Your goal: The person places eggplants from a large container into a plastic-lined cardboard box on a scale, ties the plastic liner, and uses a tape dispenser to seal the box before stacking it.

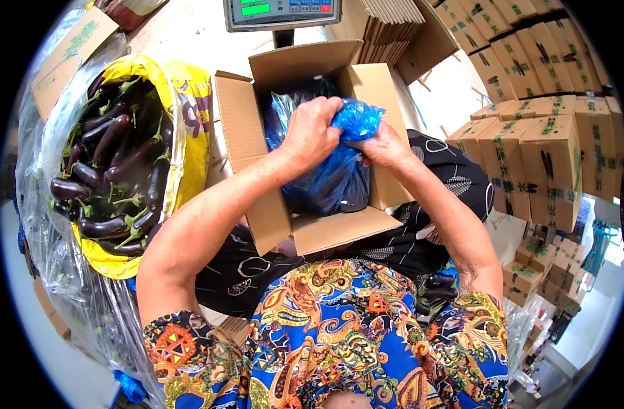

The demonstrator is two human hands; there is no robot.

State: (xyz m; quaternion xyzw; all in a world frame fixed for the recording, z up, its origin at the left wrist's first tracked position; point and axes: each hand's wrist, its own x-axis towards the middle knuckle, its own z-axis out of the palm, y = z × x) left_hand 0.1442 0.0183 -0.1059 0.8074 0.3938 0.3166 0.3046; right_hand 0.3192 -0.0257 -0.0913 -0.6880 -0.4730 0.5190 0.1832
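Note:
An open cardboard box (337, 228) stands before me with its flaps spread outward. Inside it lies a blue plastic bag (319, 179) with dark, shiny things showing through the film. Both hands are above the box at the bag's gathered top. My left hand (314, 128) is closed on the blue film from the left. My right hand (386, 145) grips the bunched film from the right, its fingers partly hidden by the plastic. At the left, many dark eggplants (112, 140) fill a yellow bag (194, 112) lined with clear plastic.
A scale display (283, 13) on a post rises behind the box. Flattened cardboard (388, 28) leans at its right. Stacked printed cartons (552, 163) stand along the right side. Clear plastic sheeting (51, 230) hangs at the far left.

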